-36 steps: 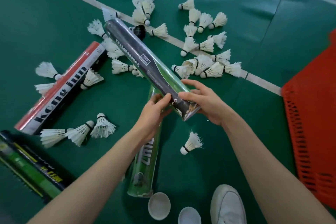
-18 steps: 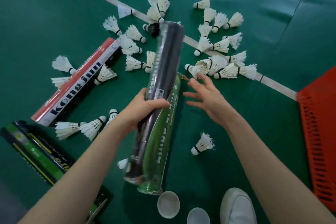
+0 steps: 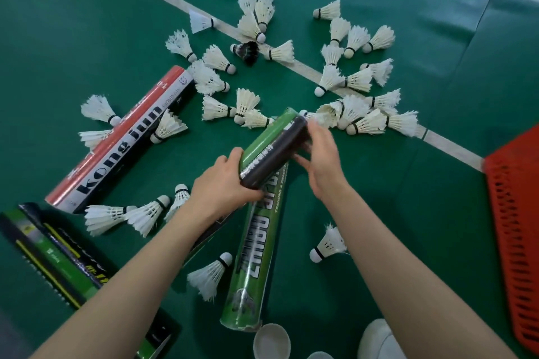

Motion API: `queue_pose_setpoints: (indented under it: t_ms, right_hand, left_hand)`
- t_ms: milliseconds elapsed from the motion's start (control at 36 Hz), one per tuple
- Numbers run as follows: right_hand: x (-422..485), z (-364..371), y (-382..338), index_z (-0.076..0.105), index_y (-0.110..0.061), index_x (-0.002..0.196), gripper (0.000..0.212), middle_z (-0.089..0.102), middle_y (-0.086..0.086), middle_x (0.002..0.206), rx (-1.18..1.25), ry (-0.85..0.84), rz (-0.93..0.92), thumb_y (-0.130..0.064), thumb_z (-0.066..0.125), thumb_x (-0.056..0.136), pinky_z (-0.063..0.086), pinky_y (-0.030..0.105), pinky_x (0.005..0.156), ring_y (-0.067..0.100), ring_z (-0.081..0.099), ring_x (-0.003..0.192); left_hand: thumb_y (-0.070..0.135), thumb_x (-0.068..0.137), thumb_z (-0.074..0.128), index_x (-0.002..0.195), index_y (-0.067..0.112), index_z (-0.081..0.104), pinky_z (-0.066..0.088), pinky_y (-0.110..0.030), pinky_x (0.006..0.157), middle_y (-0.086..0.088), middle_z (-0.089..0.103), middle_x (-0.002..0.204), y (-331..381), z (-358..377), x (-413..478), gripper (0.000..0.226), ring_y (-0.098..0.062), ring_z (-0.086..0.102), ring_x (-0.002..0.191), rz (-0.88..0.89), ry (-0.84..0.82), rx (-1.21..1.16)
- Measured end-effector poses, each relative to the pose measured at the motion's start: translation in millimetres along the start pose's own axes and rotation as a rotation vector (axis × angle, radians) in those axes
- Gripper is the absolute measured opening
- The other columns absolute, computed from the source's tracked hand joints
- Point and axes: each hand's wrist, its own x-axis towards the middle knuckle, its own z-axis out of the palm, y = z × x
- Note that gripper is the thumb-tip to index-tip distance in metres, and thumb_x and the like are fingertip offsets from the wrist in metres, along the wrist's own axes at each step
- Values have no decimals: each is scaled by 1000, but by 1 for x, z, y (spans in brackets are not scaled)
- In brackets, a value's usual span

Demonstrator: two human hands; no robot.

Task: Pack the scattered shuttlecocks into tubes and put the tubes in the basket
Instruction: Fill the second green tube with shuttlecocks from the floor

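Observation:
I hold a black-and-green tube (image 3: 272,151) in both hands above the court floor, its far end tilted up and to the right. My left hand (image 3: 221,186) grips its near end. My right hand (image 3: 320,160) curls round its far end. Several white shuttlecocks (image 3: 353,81) lie scattered across the floor beyond, with a black one (image 3: 246,51) among them. More shuttlecocks lie close by (image 3: 328,245) (image 3: 210,274) (image 3: 128,214). The orange basket (image 3: 516,227) stands at the right edge.
A green tube (image 3: 253,259) lies on the floor under my hands. A red-and-white tube (image 3: 116,143) and a black-green-yellow tube (image 3: 52,253) lie to the left. Two white caps (image 3: 271,341) and my white shoe (image 3: 379,341) are at the bottom.
The tube has swung round from lying along my left forearm to tilting up to the right. My right hand, open and apart half a second ago, now holds the tube's far end.

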Motion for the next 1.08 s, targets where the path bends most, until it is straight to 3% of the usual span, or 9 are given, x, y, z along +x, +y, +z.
queue_pose_setpoints:
  t_ms: [111,333,500,667,806,861,917,1000,1083]
  right_hand:
    - [43,-22,-1,54,-30,109,13,50,4,126,-227,230,-32,-31,48,98,39,32,90,12,48,101]
    - [95,-32,10,54,-31,131,35,45,12,139,-834,111,-38,-31,48,96,33,44,110,34,39,128]
    - [106,-22,5,55,-13,133,35,51,2,137,-701,-16,34,-17,48,99,31,26,103,19,45,126]
    - [92,-22,3,67,-19,92,6,64,-4,91,-556,259,-171,-17,62,90,42,18,73,10,58,84]
    - [66,-39,7,57,-22,102,15,49,-5,81,-484,332,-343,-12,60,91,40,12,60,7,46,65]
    - [63,-51,11,54,-21,112,20,49,-3,85,-594,349,-312,-14,56,93,40,21,64,11,47,70]
    - [65,-63,15,55,-17,115,22,57,3,100,-830,336,-168,-23,53,94,42,31,80,22,52,91]
    - [66,-71,15,64,-18,111,35,52,14,122,-1176,345,1,-43,44,96,35,46,97,35,37,120]
    - [70,-65,6,66,-17,114,38,44,15,124,-1225,402,-177,-42,43,98,29,42,101,33,31,122]
  left_hand:
    - [49,69,72,137,31,25,47,-33,70,-1,47,107,-12,-3,8,84,-23,54,90,-61,-13,110]
    - [46,68,72,138,33,25,46,-35,78,-3,46,109,-21,-11,26,85,-25,52,99,-100,-6,114]
    - [47,67,73,137,33,27,47,-39,84,-5,46,110,-24,-11,28,85,-27,50,104,-87,-23,114]
    - [47,69,73,139,33,24,46,-40,88,-5,46,113,-33,-10,26,86,-27,49,105,-104,-5,110]
    - [47,69,73,139,33,23,45,-40,88,-5,45,114,-29,-8,24,87,-27,49,106,-104,-2,147]
    - [47,69,72,140,33,22,45,-40,89,-5,45,116,-26,-6,22,88,-28,49,107,-96,-13,165]
    - [47,69,72,140,33,23,44,-39,89,-5,45,116,-23,-4,20,88,-28,49,108,-86,-16,176]
    - [46,69,72,140,32,23,43,-39,89,-5,45,116,-20,-2,18,88,-28,48,108,-71,-20,184]
    - [46,69,72,140,32,23,43,-39,89,-5,45,115,-16,0,20,87,-29,48,109,-66,-28,184]
